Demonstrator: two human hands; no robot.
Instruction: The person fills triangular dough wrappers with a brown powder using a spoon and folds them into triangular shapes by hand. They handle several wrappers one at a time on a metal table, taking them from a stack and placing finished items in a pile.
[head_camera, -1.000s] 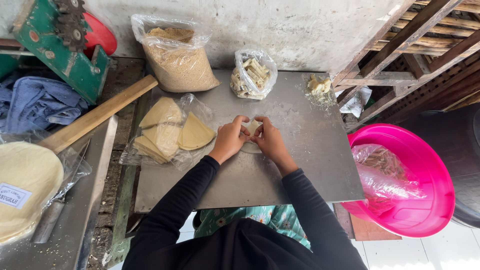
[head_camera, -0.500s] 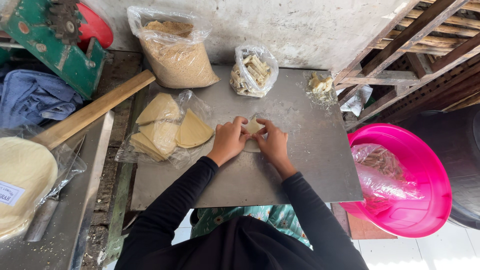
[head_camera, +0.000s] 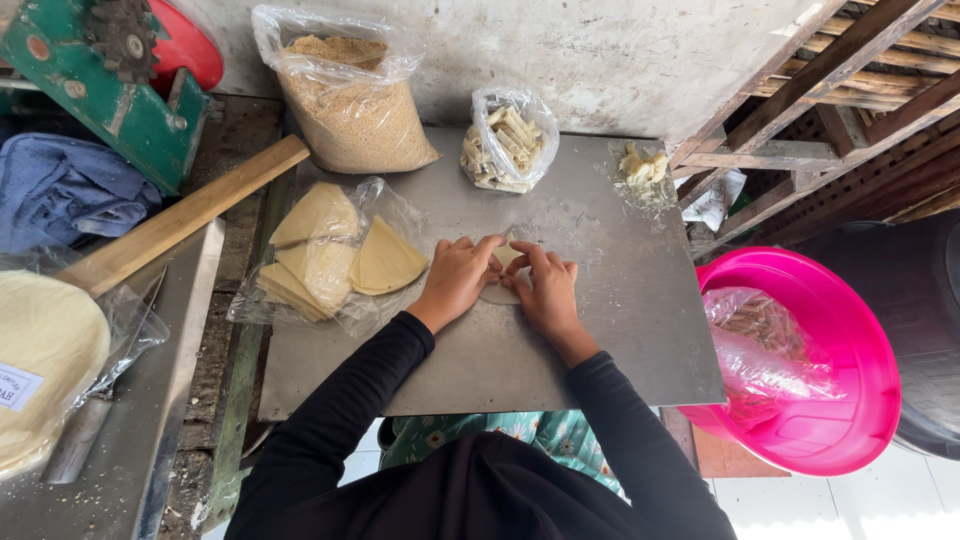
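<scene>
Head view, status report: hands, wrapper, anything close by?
Left hand and right hand both pressing the pale dough wrapper on the steel sheet. Nothing between them.

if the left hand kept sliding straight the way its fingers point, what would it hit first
Probably the small clear bag of rolled sticks. The left hand points up and slightly right across the bare metal sheet, away from the person; the exact line is uncertain.

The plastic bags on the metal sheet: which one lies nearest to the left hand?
The flat clear bag of pale triangular wrappers, just beside the left hand; the crumb bag and the rolls bag stand further back.
</scene>
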